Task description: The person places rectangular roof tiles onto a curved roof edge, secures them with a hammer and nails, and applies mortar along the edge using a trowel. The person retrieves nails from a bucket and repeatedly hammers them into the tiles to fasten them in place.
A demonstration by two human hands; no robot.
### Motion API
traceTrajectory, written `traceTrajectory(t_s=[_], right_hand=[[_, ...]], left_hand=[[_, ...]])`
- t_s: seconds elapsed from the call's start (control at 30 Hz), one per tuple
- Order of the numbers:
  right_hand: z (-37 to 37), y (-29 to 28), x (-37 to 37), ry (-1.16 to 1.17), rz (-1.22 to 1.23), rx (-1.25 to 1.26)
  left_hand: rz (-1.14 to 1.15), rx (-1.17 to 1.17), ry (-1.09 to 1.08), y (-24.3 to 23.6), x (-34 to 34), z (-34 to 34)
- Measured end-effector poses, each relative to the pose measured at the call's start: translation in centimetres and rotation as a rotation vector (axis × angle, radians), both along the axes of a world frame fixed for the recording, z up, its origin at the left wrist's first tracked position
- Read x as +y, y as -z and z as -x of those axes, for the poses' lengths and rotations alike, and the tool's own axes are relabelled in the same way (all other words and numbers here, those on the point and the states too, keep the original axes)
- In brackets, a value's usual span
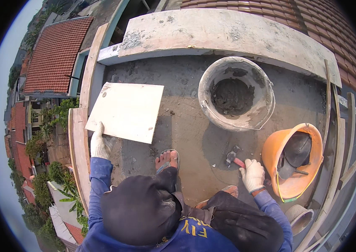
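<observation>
Both arms (101, 174) reach forward, left fingers (100, 129) gripping a board (127, 110), right fingers (250, 165) a red-handled tool (239, 162)

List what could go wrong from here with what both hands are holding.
1. The left hand holds the pale board near one corner, so the board might tip or twist.
2. The right hand holds a red-handled tool low; if that grip slipped, it might strike the floor or the exposed toes of a sandalled foot.
</observation>
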State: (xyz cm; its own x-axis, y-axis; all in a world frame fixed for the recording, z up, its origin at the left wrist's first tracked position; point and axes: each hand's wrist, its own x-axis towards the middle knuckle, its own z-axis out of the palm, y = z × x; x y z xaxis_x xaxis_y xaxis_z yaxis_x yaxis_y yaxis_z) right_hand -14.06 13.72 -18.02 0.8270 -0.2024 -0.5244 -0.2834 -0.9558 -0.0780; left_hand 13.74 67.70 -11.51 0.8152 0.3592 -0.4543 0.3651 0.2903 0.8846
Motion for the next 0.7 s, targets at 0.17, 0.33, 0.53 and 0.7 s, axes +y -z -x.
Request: traceTrajectory(t_s=[0.17, 0.33, 0.53, 0.7], right_hand=[[0.9, 0.8, -0.1, 0.001, -0.001, -0.099], [1.2, -2.4, 2.8, 0.290, -0.366, -0.218], [-4.7, -8.8, 5.0, 0.222, -0.634, -0.099], [-14.7, -17.7, 8.3, 0.335, -0.888, 0.065]], left_hand=[[0.097, 0.182, 0.066, 5.5, -3.6, 2.7], [0.172, 0.196, 0.152, 10.2, -5.8, -1.1], [-0.183, 0.589, 0.342, 12.7, -4.7, -1.9], [-0.342, 0.678, 0.782, 8.5, -2.4, -3.3]])
